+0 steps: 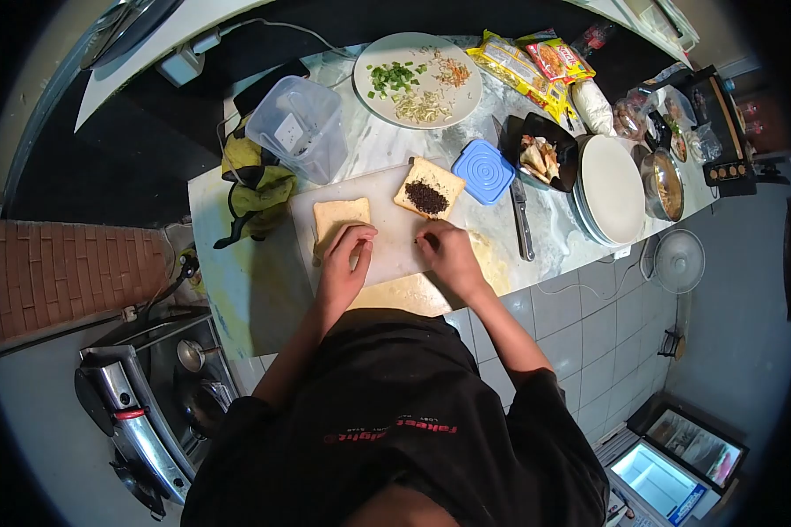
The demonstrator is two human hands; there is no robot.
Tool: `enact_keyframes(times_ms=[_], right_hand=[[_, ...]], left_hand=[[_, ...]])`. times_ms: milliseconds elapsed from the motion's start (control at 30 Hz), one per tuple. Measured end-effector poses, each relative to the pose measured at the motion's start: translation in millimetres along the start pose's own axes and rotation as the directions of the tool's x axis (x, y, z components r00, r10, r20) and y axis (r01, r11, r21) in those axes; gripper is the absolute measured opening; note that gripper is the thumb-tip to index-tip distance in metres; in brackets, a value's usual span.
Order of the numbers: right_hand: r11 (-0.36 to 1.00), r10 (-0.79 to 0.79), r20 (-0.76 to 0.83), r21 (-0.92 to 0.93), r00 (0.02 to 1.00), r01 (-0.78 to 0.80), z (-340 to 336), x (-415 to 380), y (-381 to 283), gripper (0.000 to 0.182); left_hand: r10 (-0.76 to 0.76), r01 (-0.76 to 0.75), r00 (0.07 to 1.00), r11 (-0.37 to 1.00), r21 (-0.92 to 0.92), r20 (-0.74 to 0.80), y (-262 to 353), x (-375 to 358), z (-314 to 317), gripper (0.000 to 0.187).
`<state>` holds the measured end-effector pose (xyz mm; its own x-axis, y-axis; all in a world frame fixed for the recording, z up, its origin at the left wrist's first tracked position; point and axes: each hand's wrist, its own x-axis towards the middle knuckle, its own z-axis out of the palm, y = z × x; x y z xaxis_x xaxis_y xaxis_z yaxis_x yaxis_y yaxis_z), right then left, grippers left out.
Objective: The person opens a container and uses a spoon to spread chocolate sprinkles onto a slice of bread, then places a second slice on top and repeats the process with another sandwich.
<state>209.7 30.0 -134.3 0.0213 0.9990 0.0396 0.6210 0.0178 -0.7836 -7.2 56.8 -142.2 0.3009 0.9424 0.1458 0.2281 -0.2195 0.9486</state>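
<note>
Two slices of bread lie on a white cutting board (395,250). My left hand (347,259) rests over the lower right edge of the plain bread slice (341,218), fingers curled in towards the thumb; what they hold, if anything, is hidden. Dark brown sprinkles (426,198) form a patch on the other bread slice (446,180). Just below that slice is my right hand (448,253), thumb and fingertips drawn together in a pinch. A tiny dark speck shows at its fingertips, too small to name.
Behind the board stand a clear plastic container (299,127) and a plate (417,110) of chopped ingredients. To the right are a blue lid (483,171), a knife (522,220), a black bowl (567,162) and stacked plates (611,189). A yellow-and-black cloth (255,189) lies left.
</note>
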Motion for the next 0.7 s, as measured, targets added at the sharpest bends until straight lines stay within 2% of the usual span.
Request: enact_keyframes(times_ms=[33,67,133,167,267,300,333,367,433,567,667,700], right_hand=[[1.000,0.000,0.002,0.000,1.000,0.000,0,3,10,0.012],[0.980,0.105,0.020,0.171,0.994,-0.107,1,6,21,0.014],[0.820,0.275,0.120,0.489,0.954,-0.298,-9,18,28,0.014],[0.766,0.289,0.145,0.558,0.946,-0.319,-16,25,27,0.015],[0.737,0.318,0.093,0.601,0.944,-0.308,-27,45,18,0.014],[0.880,0.265,-0.009,0.411,0.964,-0.238,-29,51,14,0.015],[0.967,0.189,-0.096,0.191,0.977,-0.168,-29,54,12,0.016],[0.967,0.188,-0.097,0.190,0.977,-0.167,-28,55,13,0.016],[0.998,-0.044,-0.168,-0.046,0.985,0.036,-24,57,13,0.018],[0.999,0.013,-0.124,-0.043,0.992,-0.019,-30,56,10,0.021],[0.999,-0.045,-0.181,0.019,0.982,0.049,-31,54,15,0.018],[1.000,0.004,-0.142,0.007,0.990,-0.003,-35,53,9,0.018]], left_hand=[[0.001,-0.001,1.000,1.000,0.005,-0.001,1,0,0,0.017],[0.001,-0.001,1.000,1.000,0.009,-0.001,2,0,-1,0.017],[0.008,-0.008,1.000,1.000,0.011,-0.004,7,0,-1,0.017],[0.018,-0.018,1.000,1.000,0.014,-0.008,9,1,-1,0.016],[0.034,-0.034,0.999,0.999,-0.001,-0.005,9,3,0,0.016],[0.036,-0.036,0.999,0.999,-0.002,-0.003,10,4,1,0.016],[0.037,-0.037,0.999,0.999,-0.002,0.001,11,4,1,0.016],[0.037,-0.037,0.999,0.999,-0.002,0.004,12,5,0,0.016],[0.043,-0.043,0.999,0.999,0.009,0.000,12,6,-1,0.016],[0.051,-0.051,0.999,0.999,0.014,-0.012,13,5,-3,0.016],[0.034,-0.034,0.999,0.999,0.017,0.000,13,5,-3,0.016],[0.034,-0.034,0.999,0.999,0.016,0.002,14,5,-2,0.016]])
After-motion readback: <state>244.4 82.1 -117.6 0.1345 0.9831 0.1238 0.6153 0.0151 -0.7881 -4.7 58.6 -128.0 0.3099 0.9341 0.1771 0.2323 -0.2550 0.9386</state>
